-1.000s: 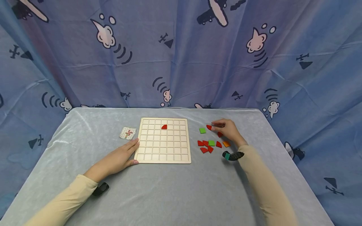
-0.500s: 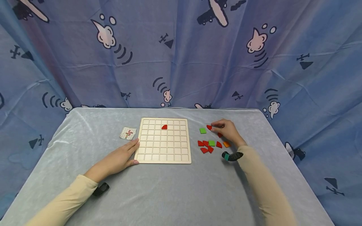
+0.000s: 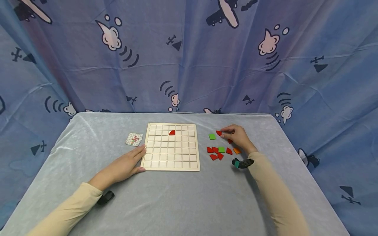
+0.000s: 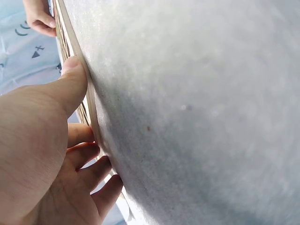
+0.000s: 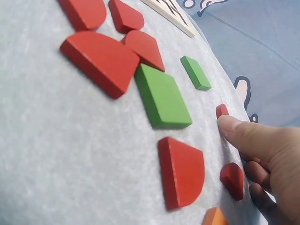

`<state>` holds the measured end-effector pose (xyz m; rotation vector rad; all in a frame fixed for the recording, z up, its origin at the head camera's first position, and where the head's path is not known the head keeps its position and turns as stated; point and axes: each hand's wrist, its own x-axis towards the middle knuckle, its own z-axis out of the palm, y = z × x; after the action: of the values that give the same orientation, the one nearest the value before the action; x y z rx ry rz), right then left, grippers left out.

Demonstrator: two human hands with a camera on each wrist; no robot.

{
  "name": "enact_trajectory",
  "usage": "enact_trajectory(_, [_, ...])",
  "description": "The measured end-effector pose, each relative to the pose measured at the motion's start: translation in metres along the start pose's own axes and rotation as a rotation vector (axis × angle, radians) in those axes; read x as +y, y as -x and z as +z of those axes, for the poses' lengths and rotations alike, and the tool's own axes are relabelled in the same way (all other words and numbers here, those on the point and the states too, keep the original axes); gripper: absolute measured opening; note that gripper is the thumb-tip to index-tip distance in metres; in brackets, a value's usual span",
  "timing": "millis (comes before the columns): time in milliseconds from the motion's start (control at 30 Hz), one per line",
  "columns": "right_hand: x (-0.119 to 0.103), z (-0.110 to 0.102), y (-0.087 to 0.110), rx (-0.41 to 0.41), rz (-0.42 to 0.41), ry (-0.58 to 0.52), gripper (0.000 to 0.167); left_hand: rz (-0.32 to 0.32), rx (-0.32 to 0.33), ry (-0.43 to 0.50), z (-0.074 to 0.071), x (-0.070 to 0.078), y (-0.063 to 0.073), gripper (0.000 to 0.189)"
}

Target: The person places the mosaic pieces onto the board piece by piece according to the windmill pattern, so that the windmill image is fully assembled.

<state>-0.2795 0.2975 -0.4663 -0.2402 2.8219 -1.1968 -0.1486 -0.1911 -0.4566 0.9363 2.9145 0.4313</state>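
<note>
A square wooden grid board [image 3: 160, 165] lies on the table, with one red quarter-circle block [image 3: 172, 132] in a cell near its far side. My left hand [image 3: 122, 166] rests against the board's left edge, thumb and fingers spread along it. At the right, my right hand [image 3: 238, 135] pinches a red quarter-circle block [image 3: 219, 133] by thumb and fingers at the table's surface; the fingers partly hide it. Below that hand in the right wrist view lies another red block [image 5: 233, 181]. A green square block [image 3: 212, 136] is just left of the pinched one.
Nearer me lie several red quarter-circle blocks [image 3: 213, 157], a second green square [image 3: 221, 149] and an orange block [image 3: 237, 150]. A small card [image 3: 134, 139] with a printed grid pattern sits left of the board. Behind the table [image 3: 177, 203] hangs a blue patterned curtain [image 3: 195, 65].
</note>
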Motion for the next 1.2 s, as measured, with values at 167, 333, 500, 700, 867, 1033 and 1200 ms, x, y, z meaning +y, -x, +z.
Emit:
enact_trajectory(167, [-0.0006, -0.0003, -0.0009, 0.002, 0.009, 0.009, 0.03, 0.002, 0.004, 0.001, 0.0008, -0.0002, -0.0002, 0.073])
enact_trajectory(333, [-0.0017, -0.0002, -0.0018, 0.003, 0.023, 0.029, 0.029, 0.003, 0.002, 0.003, 0.0006, 0.0002, -0.0005, 0.073])
enact_trajectory(500, [-0.0031, -0.0005, -0.0015, -0.004, 0.029, 0.03, 0.029, -0.002, -0.007, 0.0, -0.0002, 0.0005, -0.0003, 0.073])
enact_trajectory(700, [-0.0025, -0.0012, -0.0019, -0.006, 0.031, 0.023, 0.03, 0.003, -0.001, -0.011, 0.0001, -0.0002, -0.0011, 0.073])
enact_trajectory(867, [-0.0046, -0.0006, -0.0013, -0.01, 0.039, 0.035, 0.031, 0.007, 0.002, -0.012, 0.0002, -0.0005, -0.0011, 0.073])
enact_trajectory(1033, [-0.007, 0.0003, -0.0012, -0.002, 0.035, 0.057, 0.031, 0.005, -0.001, -0.013, 0.0004, -0.0003, -0.0007, 0.073])
enact_trajectory(1200, [-0.0071, 0.0013, -0.0021, 0.005, 0.033, 0.078, 0.03, 0.001, -0.006, -0.008, -0.0005, 0.0006, -0.0002, 0.073])
